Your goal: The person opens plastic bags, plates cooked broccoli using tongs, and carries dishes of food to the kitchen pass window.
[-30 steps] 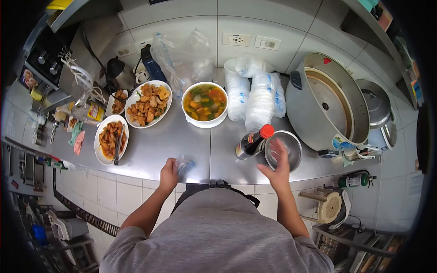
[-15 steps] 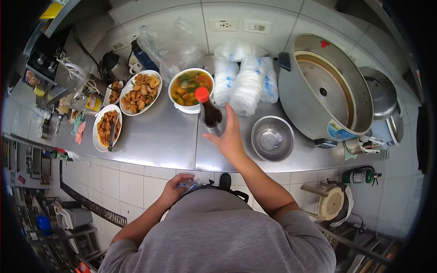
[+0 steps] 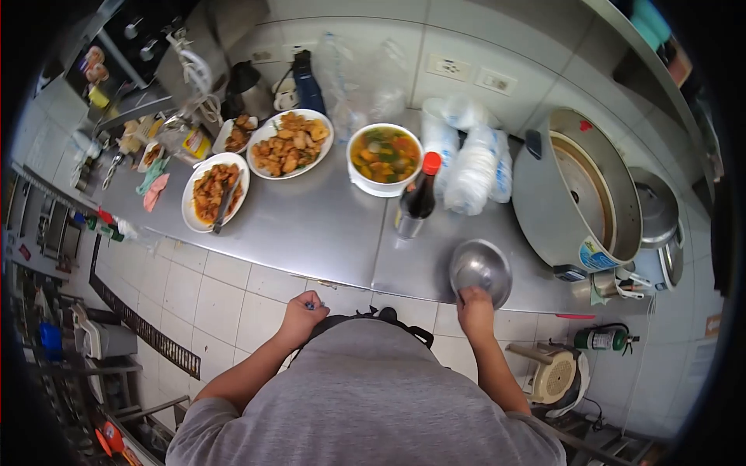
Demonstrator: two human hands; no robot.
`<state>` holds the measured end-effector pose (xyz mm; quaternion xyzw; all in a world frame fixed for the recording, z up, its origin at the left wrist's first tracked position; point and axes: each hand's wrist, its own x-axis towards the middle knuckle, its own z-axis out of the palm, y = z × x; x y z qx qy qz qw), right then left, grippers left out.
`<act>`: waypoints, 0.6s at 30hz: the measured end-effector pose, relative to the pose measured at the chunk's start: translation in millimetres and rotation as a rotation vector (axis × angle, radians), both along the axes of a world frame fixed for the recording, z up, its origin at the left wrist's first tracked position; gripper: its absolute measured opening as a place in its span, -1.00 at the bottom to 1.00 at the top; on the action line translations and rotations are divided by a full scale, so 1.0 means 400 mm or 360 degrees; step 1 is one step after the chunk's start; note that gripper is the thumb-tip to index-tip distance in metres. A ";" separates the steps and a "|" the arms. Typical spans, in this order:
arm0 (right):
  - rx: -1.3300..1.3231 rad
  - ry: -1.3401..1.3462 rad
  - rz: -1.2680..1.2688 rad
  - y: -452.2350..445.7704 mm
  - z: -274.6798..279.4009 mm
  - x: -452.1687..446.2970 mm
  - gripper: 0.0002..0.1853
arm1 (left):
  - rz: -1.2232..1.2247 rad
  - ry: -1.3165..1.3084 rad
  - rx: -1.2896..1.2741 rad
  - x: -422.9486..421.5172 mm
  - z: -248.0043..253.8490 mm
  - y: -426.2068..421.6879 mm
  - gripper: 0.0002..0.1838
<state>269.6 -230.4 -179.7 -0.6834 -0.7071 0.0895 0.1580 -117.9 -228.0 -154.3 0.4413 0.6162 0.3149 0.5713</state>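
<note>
My right hand (image 3: 475, 307) grips the near rim of a steel mixing bowl (image 3: 486, 264), which looks tilted at the counter's front edge. Close to my waist, my left hand (image 3: 300, 317) is closed around a crumpled plastic wrapper (image 3: 310, 306); only a small bluish bit shows. A dark sauce bottle (image 3: 418, 200) with a red cap stands upright left of the bowl, untouched. Behind the bottle is a white bowl of vegetable soup (image 3: 385, 154). Wrapped stacks of white plastic lids or cups (image 3: 472, 175) lie to its right.
A big grey pot (image 3: 536, 198) fills the counter's right side. To the left are an oval plate of fried pieces (image 3: 291, 145), a saucy dish (image 3: 217, 190) with tongs (image 3: 227, 203), and a small dish (image 3: 235, 133). A stool (image 3: 552, 374) and fire extinguisher (image 3: 602, 339) are below right.
My right hand has let go of the sauce bottle, now standing on the counter, and has taken hold of the steel bowl. The view has shifted, and my left hand stays near my waist.
</note>
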 end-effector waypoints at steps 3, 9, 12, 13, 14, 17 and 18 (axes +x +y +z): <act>-0.0053 0.0123 0.0360 -0.036 0.065 -0.156 -0.91 | 0.0035 0.0073 0.0228 -0.041 0.032 0.018 -0.77; -0.0149 0.0237 0.0981 0.019 0.221 -0.514 -0.90 | -0.0116 -0.0094 -0.0085 -0.130 0.062 0.079 -0.67; -0.0334 -0.0002 0.1251 0.050 0.254 -0.606 -0.74 | 0.0159 -0.0415 -0.0113 -0.225 0.026 0.063 -0.72; -0.0074 0.0193 0.1274 0.054 0.289 -0.620 -0.62 | 0.0243 -0.0412 -0.0099 -0.262 0.035 0.049 -0.75; 0.0184 0.0387 0.1298 0.063 0.318 -0.632 -0.50 | 0.0345 -0.0430 -0.0111 -0.306 0.019 0.029 -0.74; 0.0732 0.0649 0.0554 0.133 0.363 -0.544 -0.33 | 0.0650 -0.0450 -0.0221 -0.447 -0.047 -0.068 -0.71; 0.1024 0.0811 0.0248 0.163 0.361 -0.500 -0.36 | 0.0764 -0.0354 -0.0249 -0.488 -0.072 -0.107 -0.72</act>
